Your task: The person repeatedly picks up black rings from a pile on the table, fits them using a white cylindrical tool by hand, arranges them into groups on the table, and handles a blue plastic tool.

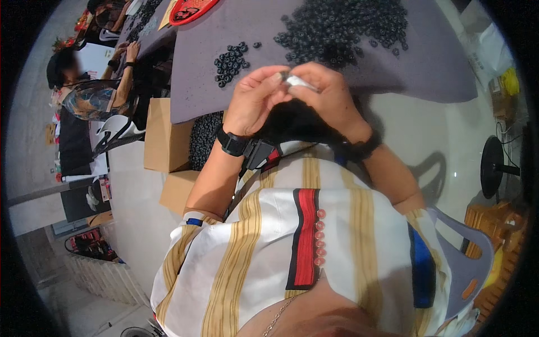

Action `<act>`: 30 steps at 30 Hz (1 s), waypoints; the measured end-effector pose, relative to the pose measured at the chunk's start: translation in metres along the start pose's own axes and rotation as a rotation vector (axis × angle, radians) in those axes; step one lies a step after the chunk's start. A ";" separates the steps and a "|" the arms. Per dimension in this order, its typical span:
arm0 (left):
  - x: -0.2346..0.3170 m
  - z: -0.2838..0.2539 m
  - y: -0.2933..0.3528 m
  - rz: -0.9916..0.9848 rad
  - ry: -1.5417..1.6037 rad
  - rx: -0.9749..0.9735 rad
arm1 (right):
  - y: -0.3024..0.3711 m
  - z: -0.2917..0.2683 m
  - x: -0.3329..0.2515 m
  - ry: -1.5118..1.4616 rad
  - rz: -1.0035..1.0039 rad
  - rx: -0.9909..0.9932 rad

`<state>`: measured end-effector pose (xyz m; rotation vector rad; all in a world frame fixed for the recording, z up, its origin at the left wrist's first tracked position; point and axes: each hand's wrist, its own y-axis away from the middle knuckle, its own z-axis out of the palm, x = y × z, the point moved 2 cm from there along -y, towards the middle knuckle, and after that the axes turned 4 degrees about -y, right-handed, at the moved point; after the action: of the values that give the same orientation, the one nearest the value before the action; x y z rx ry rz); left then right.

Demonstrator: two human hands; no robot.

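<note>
My hands meet just past the near edge of a table with a grey-purple cover (pixel 196 92). My right hand (pixel 334 101) is closed around a small white, shiny piece (pixel 301 84), whose kind I cannot make out. The thumb and fingers of my left hand (pixel 250 101) pinch together at the tip of that piece; whatever they hold is too small to name. Beyond my left hand lies a small cluster of black round parts with holes (pixel 229 64). A far larger heap of the same black parts (pixel 348 33) spreads beyond my right hand.
Below the table's left edge stands an open cardboard box (pixel 159 135) filled with black parts (pixel 205 135). A red tray (pixel 193 10) sits at the far left. Another person (pixel 95 95) works there. To the right are a round black stand (pixel 492 167) and a purple chair (pixel 469 241).
</note>
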<state>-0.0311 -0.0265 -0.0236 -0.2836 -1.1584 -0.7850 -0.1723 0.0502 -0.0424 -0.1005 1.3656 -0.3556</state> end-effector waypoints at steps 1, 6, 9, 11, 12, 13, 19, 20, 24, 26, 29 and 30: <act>-0.001 -0.002 0.000 -0.001 -0.001 0.001 | 0.000 0.000 0.000 0.019 -0.017 -0.003; -0.006 -0.012 -0.002 -0.027 0.201 -0.130 | 0.000 -0.001 -0.005 0.092 -0.063 -0.008; -0.005 -0.011 -0.002 -0.044 0.268 -0.182 | 0.002 -0.002 -0.010 0.072 -0.029 -0.055; -0.003 -0.008 -0.001 -0.046 0.259 -0.181 | 0.003 -0.003 -0.013 0.048 0.004 -0.087; -0.002 -0.008 -0.001 -0.047 0.251 -0.181 | 0.002 -0.003 -0.013 -0.001 0.047 -0.129; -0.003 -0.008 -0.001 -0.049 0.251 -0.181 | 0.003 -0.004 -0.013 -0.049 0.090 -0.171; 0.000 -0.004 0.000 -0.075 0.187 -0.171 | 0.001 -0.006 -0.008 -0.169 0.079 -0.188; 0.000 -0.006 0.001 -0.085 0.213 -0.202 | 0.001 -0.006 -0.008 -0.169 0.079 -0.189; -0.001 -0.008 0.002 -0.087 0.235 -0.239 | 0.001 -0.006 -0.007 -0.157 0.099 -0.214; -0.001 -0.007 0.002 -0.097 0.231 -0.241 | 0.002 -0.007 -0.005 -0.167 0.105 -0.214; -0.001 -0.006 0.002 -0.124 0.236 -0.235 | 0.001 -0.008 -0.003 -0.152 0.155 -0.227; -0.001 -0.006 0.002 -0.143 0.248 -0.225 | 0.001 -0.008 -0.001 -0.166 0.156 -0.228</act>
<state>-0.0260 -0.0284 -0.0261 -0.2833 -0.8644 -1.0484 -0.1798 0.0522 -0.0434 -0.2069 1.2365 -0.0577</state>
